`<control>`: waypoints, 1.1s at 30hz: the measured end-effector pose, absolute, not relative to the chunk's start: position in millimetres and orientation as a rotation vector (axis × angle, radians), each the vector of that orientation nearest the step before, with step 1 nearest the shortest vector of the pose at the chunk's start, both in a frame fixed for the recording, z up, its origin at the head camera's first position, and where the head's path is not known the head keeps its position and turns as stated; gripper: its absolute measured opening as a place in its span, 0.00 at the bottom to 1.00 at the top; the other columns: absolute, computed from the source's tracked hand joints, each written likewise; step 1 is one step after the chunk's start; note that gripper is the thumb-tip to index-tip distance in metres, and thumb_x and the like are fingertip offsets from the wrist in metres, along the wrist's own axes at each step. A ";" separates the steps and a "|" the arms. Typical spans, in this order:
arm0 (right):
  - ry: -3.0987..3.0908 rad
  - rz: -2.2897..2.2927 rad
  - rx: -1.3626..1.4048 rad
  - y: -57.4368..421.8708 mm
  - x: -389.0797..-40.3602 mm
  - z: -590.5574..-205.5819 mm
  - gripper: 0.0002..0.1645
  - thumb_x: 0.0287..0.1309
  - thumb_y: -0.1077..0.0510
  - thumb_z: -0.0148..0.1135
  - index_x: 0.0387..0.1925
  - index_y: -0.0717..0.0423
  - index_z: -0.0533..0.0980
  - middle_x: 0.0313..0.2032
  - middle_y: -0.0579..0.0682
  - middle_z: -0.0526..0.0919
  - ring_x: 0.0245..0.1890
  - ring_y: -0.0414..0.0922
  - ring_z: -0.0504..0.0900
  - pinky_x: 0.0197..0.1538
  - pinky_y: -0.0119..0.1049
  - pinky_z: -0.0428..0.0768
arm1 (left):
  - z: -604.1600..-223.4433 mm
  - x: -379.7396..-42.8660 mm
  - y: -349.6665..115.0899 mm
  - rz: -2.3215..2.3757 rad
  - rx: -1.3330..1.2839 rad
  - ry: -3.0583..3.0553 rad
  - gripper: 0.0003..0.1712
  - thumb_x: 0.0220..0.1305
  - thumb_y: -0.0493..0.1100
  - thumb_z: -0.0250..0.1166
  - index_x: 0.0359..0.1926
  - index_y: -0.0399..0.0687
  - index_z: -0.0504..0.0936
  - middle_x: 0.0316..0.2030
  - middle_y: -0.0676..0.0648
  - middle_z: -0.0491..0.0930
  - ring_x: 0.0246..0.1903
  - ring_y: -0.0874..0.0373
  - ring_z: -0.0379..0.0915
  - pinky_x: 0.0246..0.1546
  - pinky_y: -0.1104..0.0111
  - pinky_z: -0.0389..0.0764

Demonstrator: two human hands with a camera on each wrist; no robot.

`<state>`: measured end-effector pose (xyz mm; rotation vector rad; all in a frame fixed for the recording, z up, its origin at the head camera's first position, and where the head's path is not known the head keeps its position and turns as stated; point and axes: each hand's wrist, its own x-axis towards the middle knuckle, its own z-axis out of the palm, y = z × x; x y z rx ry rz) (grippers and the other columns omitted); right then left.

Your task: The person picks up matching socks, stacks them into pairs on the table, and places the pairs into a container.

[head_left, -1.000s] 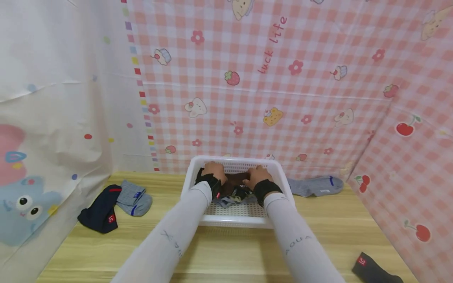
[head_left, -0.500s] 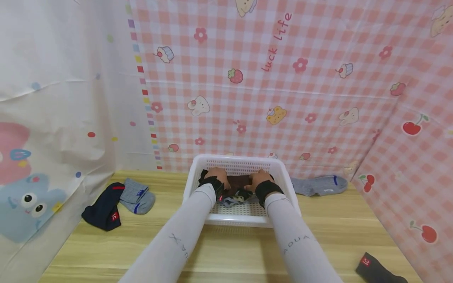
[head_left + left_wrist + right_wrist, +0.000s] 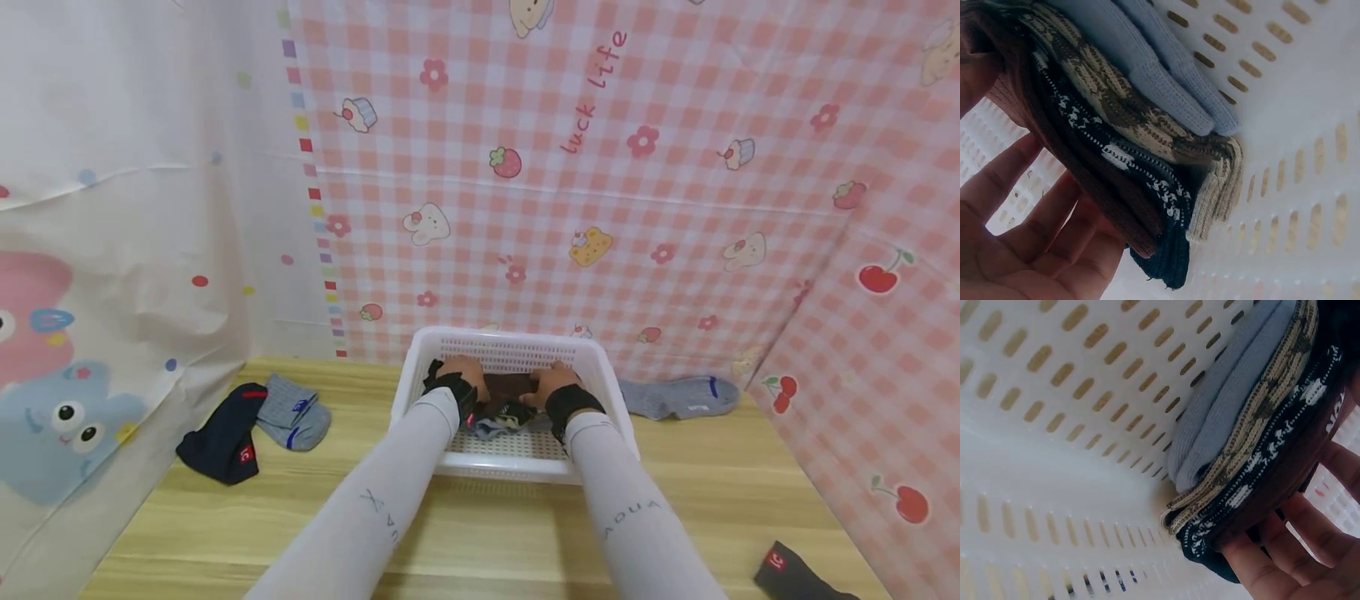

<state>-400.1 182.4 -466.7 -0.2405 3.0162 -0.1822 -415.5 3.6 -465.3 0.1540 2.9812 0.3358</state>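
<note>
A row of folded socks stands on edge in the white plastic basket (image 3: 502, 468). In the left wrist view a brown sock (image 3: 1094, 181) is nearest the fingers, followed by a black sock with white marks (image 3: 1116, 156), a beige-and-brown patterned sock (image 3: 1141, 119) and light blue-grey socks (image 3: 1154, 75). My left hand (image 3: 463, 373) holds one end of the brown sock, thumb on one side and fingers on the other. At its opposite end my right hand (image 3: 553, 385) grips the same sock, fingers curled along its outer side.
Left of the basket a navy sock (image 3: 221, 437) lies beside a folded grey sock (image 3: 292, 417). A long grey sock (image 3: 678, 397) rests behind at right, and a dark grey one (image 3: 798, 575) near the front right. Patterned cloth (image 3: 480, 200) hangs around the table.
Both hands have sunk slightly lower toward the basket's near side, and the brown sock sits flatter between them. The view has shifted a little to the left.
</note>
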 end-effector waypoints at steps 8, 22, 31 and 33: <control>2.972 -0.503 -0.238 190.1 -396.0 -444.6 0.22 0.64 0.46 0.57 0.49 0.56 0.82 0.43 0.54 0.87 0.42 0.49 0.82 0.51 0.45 0.78 | -441.9 -406.5 -8.5 0.529 0.284 2.956 0.13 0.54 0.47 0.66 0.21 0.45 0.78 0.24 0.48 0.79 0.27 0.55 0.73 0.30 0.65 0.75; 3.139 -0.762 -0.424 188.3 -365.1 -392.8 0.19 0.64 0.51 0.56 0.51 0.55 0.80 0.48 0.57 0.85 0.50 0.54 0.82 0.55 0.50 0.77 | -374.8 -388.4 -78.0 1.172 0.366 3.000 0.15 0.64 0.48 0.59 0.45 0.46 0.84 0.46 0.43 0.84 0.46 0.48 0.79 0.51 0.57 0.76; 3.147 -0.939 -0.446 175.6 -323.0 -366.8 0.19 0.66 0.50 0.56 0.54 0.52 0.79 0.53 0.53 0.82 0.55 0.51 0.80 0.58 0.49 0.76 | -380.9 -380.8 -161.0 1.199 0.137 3.066 0.19 0.68 0.48 0.55 0.52 0.43 0.81 0.54 0.38 0.80 0.54 0.43 0.75 0.56 0.52 0.73; 3.141 -0.991 -0.489 172.1 -311.5 -364.4 0.20 0.65 0.50 0.56 0.55 0.53 0.78 0.53 0.54 0.82 0.55 0.51 0.80 0.58 0.48 0.76 | -389.6 -377.8 -177.4 1.163 0.091 3.087 0.19 0.69 0.48 0.54 0.53 0.43 0.81 0.54 0.37 0.79 0.53 0.42 0.75 0.54 0.52 0.74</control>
